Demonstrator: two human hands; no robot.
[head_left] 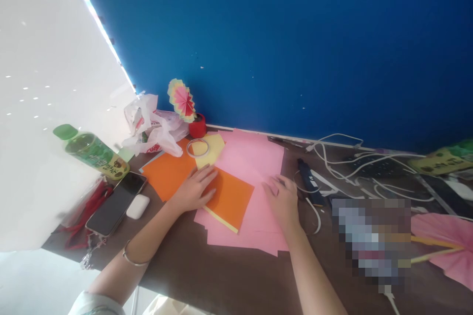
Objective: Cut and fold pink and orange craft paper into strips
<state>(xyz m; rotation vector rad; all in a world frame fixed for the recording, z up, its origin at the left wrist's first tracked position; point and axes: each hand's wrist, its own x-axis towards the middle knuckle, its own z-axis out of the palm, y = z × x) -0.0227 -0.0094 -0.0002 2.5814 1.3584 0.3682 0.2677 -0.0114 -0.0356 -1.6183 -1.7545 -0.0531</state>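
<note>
My left hand (196, 188) lies open on the orange paper (231, 197), its fingers stretched out and apart. Yellow paper (210, 149) shows behind and under the orange sheets. My right hand (284, 202) rests on the right side of several pink sheets (251, 157), thumb and fingers apart and slightly bent, with nothing visible in it. The pink sheets lie in an uneven stack, partly under the orange paper. Behind my left hand, a thin ring (197, 155) lies over the orange and yellow paper.
To the left are a bottle (98, 155), a phone (116, 204) and a white case (138, 206). A plastic bag (155, 130) and a folded paper fan (182, 101) by a red tape roll (197, 127) stand behind. White cables (332, 157) and a pink paper fan (447, 241) lie right.
</note>
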